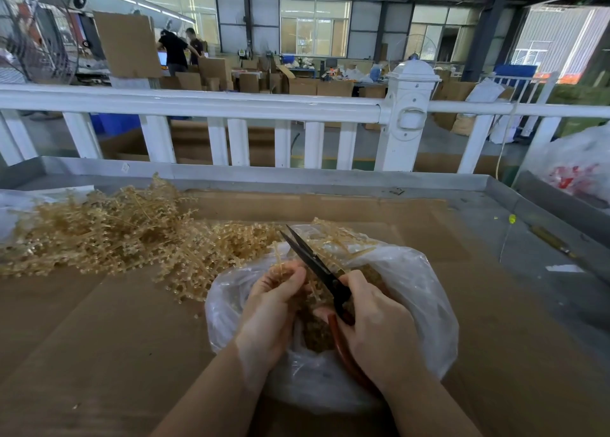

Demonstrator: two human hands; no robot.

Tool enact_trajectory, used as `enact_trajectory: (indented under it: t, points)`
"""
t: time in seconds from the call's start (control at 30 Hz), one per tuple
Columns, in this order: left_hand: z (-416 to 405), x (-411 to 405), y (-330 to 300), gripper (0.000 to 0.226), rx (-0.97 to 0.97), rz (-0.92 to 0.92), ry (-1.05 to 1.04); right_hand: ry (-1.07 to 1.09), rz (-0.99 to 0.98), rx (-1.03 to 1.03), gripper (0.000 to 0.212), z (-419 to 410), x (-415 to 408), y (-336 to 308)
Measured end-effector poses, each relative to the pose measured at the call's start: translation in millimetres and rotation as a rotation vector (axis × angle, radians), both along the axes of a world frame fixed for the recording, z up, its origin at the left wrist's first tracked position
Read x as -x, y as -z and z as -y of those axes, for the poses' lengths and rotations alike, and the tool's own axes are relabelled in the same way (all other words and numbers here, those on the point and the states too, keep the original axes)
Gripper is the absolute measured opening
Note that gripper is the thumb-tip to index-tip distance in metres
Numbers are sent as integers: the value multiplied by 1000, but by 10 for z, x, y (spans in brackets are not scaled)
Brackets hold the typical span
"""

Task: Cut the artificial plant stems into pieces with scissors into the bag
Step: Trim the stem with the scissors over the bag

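Observation:
A clear plastic bag lies open on the cardboard-covered table, with beige cut pieces inside it. My left hand pinches a beige artificial plant stem over the bag's mouth. My right hand grips the red handles of black scissors, whose blades are slightly apart and point up and away beside the stem. A big pile of uncut beige stems lies on the table to the left.
Brown cardboard covers the metal table, which has a raised rim. A white fence stands behind it. Another plastic bag with red contents sits at the right. A yellow-tipped tool lies near the right edge. Two people stand far back.

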State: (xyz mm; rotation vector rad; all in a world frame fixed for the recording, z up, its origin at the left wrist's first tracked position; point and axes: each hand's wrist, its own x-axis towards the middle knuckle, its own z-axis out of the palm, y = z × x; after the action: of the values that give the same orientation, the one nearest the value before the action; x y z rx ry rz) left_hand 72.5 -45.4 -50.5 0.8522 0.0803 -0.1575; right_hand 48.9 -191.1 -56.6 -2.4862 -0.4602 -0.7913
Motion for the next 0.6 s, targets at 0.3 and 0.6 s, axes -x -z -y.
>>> enact_trajectory:
  t: [0.3,0.6]
  points:
    - [4,-33,30,29,41,-94,-136,19,52,-51,40,21,14,7]
    - [-33,-20,23,33,133,9,-100,15,58,-50,39,33,19,29]
